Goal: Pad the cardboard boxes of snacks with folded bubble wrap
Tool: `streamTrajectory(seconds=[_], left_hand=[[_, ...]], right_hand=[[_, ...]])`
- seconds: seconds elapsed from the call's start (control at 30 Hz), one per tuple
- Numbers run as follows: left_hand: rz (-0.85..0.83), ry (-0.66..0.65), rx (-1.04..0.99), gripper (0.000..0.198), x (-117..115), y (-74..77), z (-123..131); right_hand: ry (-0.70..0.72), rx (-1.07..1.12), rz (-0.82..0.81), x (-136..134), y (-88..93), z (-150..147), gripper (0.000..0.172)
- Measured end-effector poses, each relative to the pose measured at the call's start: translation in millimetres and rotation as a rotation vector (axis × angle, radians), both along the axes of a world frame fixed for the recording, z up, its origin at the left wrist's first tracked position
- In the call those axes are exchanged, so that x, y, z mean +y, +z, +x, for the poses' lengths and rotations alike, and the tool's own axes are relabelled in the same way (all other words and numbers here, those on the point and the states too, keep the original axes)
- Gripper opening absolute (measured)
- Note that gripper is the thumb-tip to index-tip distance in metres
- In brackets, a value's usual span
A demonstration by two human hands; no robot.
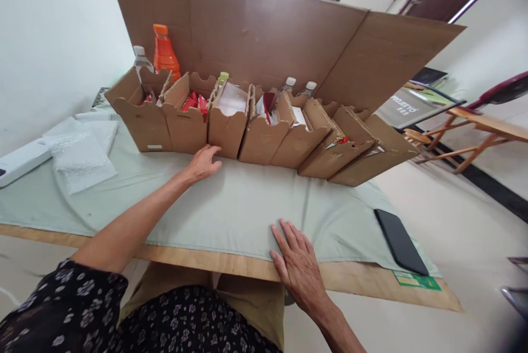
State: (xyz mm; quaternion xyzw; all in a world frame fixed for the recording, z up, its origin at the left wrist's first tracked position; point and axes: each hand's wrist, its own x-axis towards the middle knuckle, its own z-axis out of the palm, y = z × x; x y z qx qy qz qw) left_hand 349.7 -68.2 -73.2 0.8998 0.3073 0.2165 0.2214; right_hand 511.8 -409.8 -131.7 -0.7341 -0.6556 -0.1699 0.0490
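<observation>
My left hand [203, 164] reaches forward over the cloth, its fingertips at the lower front of a cardboard box [225, 134] that holds bubble wrap [233, 99]. Its thumb and fingers are apart, and I see nothing in its grasp. Directly to the left is another cardboard box [187, 132] with red packets [194, 101] inside. My right hand [297, 259] lies flat near the table's front edge, fingers stretched out on the pale green cloth [247, 210]. Several such boxes stand side by side in a row across the table.
Behind the boxes rises a tall cardboard panel [264, 28]. An orange bottle [165, 56] and several clear bottles stand between them. Bubble wrap sheets [82, 160] and a white device [25, 161] lie at left. A black phone [400, 240] lies at right, near a wooden chair [487, 125].
</observation>
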Motion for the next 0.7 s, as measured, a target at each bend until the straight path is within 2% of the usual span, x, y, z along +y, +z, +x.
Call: streamTrajectory(seconds=[0.1,0.2,0.4,0.57,0.7], left_hand=[[0.009,-0.133,0.009,0.027,-17,-2.1,17],[-0.017,-0.252,0.023,0.032,-31,-5.3,44],[-0.087,-0.312,0.041,0.035,-32,-8.7,101],[-0.167,-0.298,0.049,0.033,-32,0.0,119],[-0.234,-0.42,0.052,0.03,-50,10.2,134]], right_hand=[[-0.017,0.034,-0.013,0,-0.2,-2,0.05],[-0.048,0.066,-0.027,0,1.6,-5,0.049],[-0.052,0.114,-0.053,-2,5.1,-8,0.051],[-0.079,0.237,-0.056,-3,8.5,-11,0.051],[-0.079,0.312,-0.083,-5,14.4,-13,0.053]])
